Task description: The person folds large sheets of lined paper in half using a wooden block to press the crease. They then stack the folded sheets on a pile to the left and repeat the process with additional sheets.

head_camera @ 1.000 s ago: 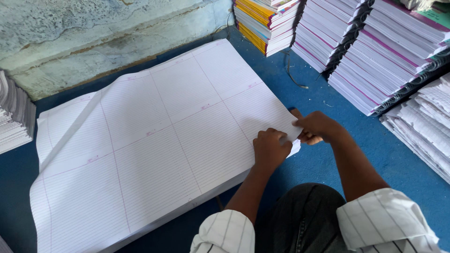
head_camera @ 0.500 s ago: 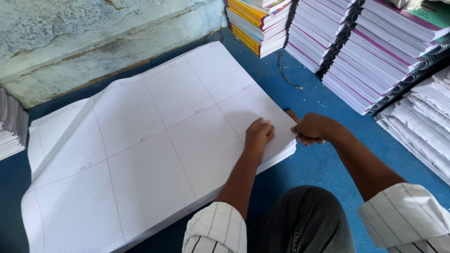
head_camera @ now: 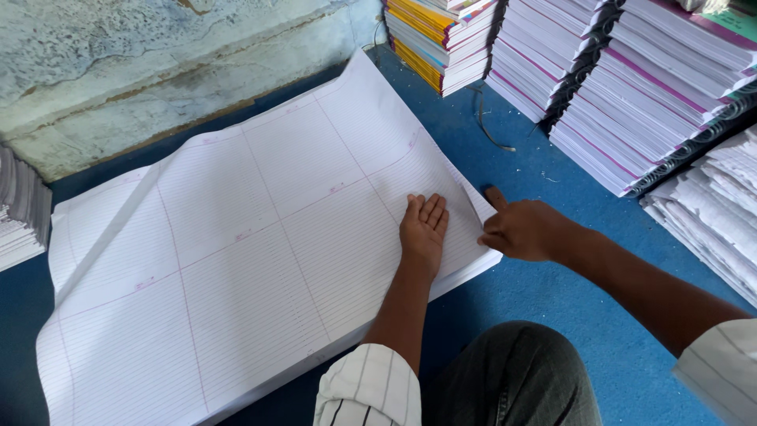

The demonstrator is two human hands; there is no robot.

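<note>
The ruled sheet stack (head_camera: 236, 260) is laid lengthwise from near-left toward the far notebook piles (head_camera: 631, 87). It is pressed by the flat, released left hand (head_camera: 423, 229) (near its right edge). That edge is pinched by the right hand (head_camera: 524, 230) fingers.

No packages, labels, signs or screens show anywhere in this view.

The right hand (head_camera: 527, 230) hides the edge of the ruled paper stack (head_camera: 236, 260) beneath it, so its grip there cannot be told. Right of that hand, the notebook piles (head_camera: 631, 87) run off the frame's edge. Far left of the left hand (head_camera: 424, 229), another paper pile (head_camera: 20, 213) is cut off.
</note>
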